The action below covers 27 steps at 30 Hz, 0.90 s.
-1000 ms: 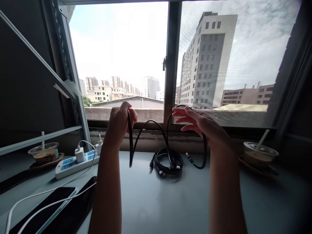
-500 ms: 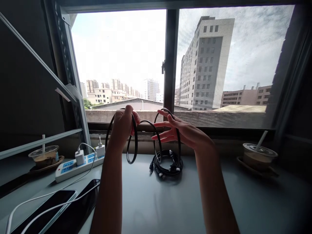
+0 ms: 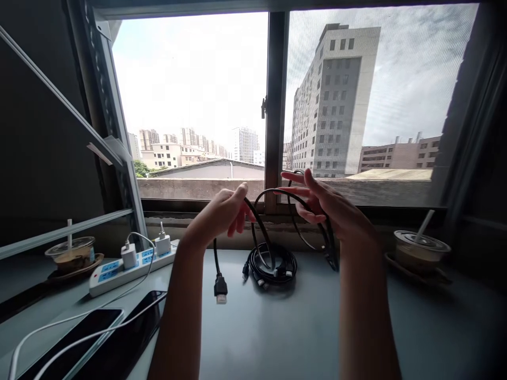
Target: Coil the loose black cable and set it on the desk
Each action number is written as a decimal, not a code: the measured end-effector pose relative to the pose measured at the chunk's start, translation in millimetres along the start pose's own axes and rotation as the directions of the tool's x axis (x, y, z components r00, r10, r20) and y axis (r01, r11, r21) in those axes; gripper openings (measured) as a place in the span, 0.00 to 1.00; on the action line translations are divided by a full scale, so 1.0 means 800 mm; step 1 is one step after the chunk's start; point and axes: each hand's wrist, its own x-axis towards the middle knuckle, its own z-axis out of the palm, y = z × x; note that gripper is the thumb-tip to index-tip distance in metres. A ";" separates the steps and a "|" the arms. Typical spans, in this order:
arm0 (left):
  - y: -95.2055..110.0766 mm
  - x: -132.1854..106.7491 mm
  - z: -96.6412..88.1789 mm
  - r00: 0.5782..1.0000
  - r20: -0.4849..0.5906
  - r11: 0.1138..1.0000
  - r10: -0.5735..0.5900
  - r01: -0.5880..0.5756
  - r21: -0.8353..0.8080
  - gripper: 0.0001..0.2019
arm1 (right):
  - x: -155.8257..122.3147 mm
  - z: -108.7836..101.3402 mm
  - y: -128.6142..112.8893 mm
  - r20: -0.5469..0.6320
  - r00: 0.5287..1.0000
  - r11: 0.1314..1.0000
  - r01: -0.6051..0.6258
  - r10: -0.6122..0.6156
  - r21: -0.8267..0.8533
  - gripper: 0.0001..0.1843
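Observation:
A black HDMI cable (image 3: 259, 221) runs in a loose arc between my hands, above the desk. My left hand (image 3: 227, 211) pinches it between thumb and fingers, and its HDMI plug (image 3: 221, 288) dangles below with the metal end down. Loops of the same cable hang over my right hand (image 3: 317, 200), its fingers pointing left and partly spread, thumb raised. Part of these loops is hidden behind the right palm and wrist. Beyond and below the hands, a coiled bundle of black cables (image 3: 293, 258) with several plugs lies on the desk.
On the left stand a power strip (image 3: 99, 285) with white chargers and a plastic drink cup (image 3: 75, 253). Phones (image 3: 79, 338) with white charging cords lie in front of it. Another cup (image 3: 422, 253) sits at the right. A window frame (image 3: 276, 105) rises behind the desk (image 3: 269, 332).
My right hand has moved right, carrying cable loops along. My left hand has shifted right and turned, and the cable's plug now hangs in view beneath it.

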 end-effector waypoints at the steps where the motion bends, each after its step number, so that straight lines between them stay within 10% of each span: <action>1: 0.001 -0.003 0.004 0.993 0.114 1.000 -0.028 0.027 0.013 0.30 | -0.002 -0.002 -0.001 0.025 1.000 1.000 -0.009 0.010 -0.018 0.26; 5: 0.004 -0.009 0.024 0.932 0.354 0.997 -0.075 0.059 0.056 0.32 | -0.010 -0.002 -0.004 0.183 0.982 0.984 -0.018 0.050 -0.175 0.29; 11: 0.005 -0.003 0.040 0.901 0.418 0.991 -0.115 0.074 0.115 0.41 | -0.019 0.002 -0.007 0.489 0.871 0.822 0.307 -0.039 -0.481 0.20; 17: 0.010 -0.007 0.032 0.828 0.557 0.994 -0.060 -0.001 0.107 0.31 | -0.011 -0.003 -0.002 0.336 0.942 0.754 0.232 -0.016 -0.614 0.20; 27: 0.013 -0.005 0.027 0.914 0.292 0.958 0.281 -0.287 -0.024 0.18 | -0.017 -0.018 -0.001 0.269 0.961 0.836 0.196 -0.061 -0.513 0.26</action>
